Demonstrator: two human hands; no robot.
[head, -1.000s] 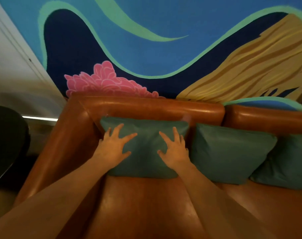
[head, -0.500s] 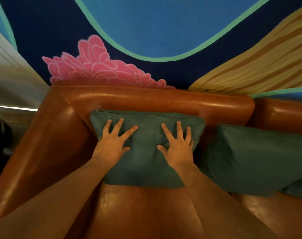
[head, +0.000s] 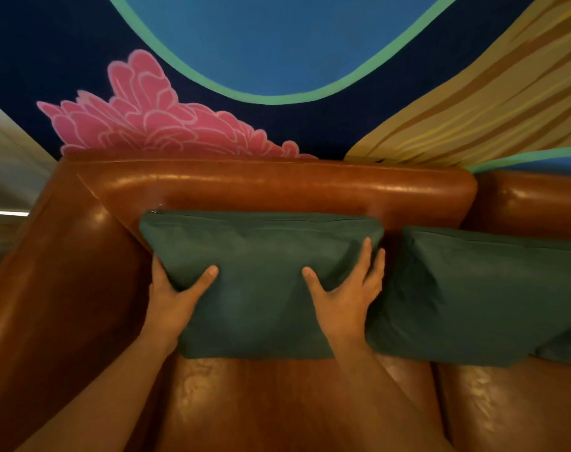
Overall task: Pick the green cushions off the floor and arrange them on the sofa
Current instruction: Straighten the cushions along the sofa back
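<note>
Both hands have slid from lying flat on the cushion's (head: 258, 288) front out to its sides, and the view has drawn closer. Left hand (head: 171, 301) grips the left edge: its thumb (head: 209, 274) lies on the front while the fingers wrap behind, out of sight. Right hand (head: 346, 301) rests against the right edge with straight fingers (head: 367, 256) pointing up and the thumb (head: 310, 277) spread onto the front; the fabric creases between them. So the cushion sits between the two hands, upright on the sofa (head: 277, 184) seat at the left end, its top leaning on the backrest. A second cushion (head: 473, 295) stands just right of it, touching the right hand's fingers. Behind the sofa a mural (head: 277, 44) covers the far wall.
</note>
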